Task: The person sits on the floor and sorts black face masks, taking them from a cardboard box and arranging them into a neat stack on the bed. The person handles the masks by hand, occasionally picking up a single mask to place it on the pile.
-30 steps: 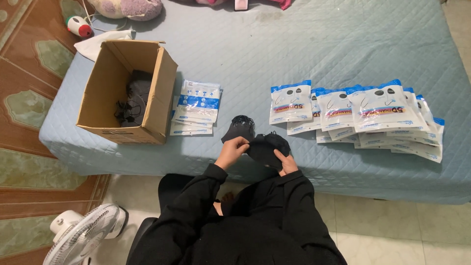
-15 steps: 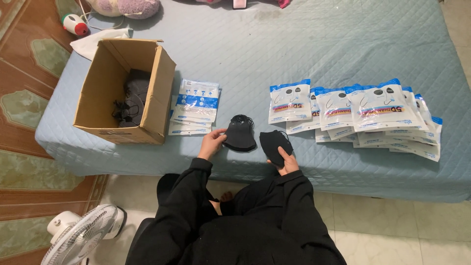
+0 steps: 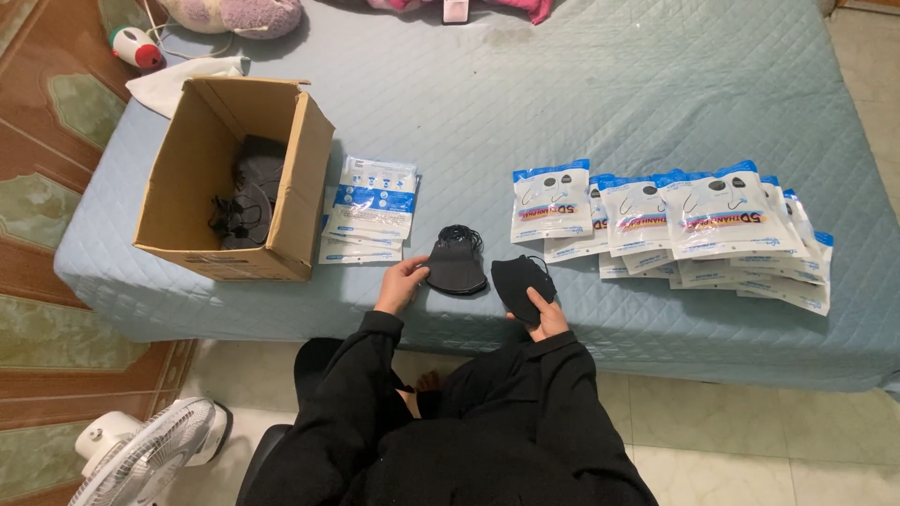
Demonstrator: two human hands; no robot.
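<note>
Where both hands were bunched over one dark bundle a second ago, they have now drawn apart: the left hand [image 3: 401, 286] pinches the edge of a small stack of black face masks [image 3: 457, 265] lying on the bed [image 3: 609, 94], and the right hand [image 3: 544, 314] closes on a single black mask [image 3: 517, 281] split off from it. Soft, matte fabric, curved and folded flat. Glossy white-and-blue pouches [image 3: 675, 225] fan out nearby; a cardboard box [image 3: 300, 187] holds more dark masks.

Masks [image 3: 457, 265] matt black fabric; pouches [image 3: 708, 211] right of them glossy plastic; box [image 3: 234, 178] left raw corrugated cardboard; bed cover [image 3: 562, 103] quilted cloth.
</note>
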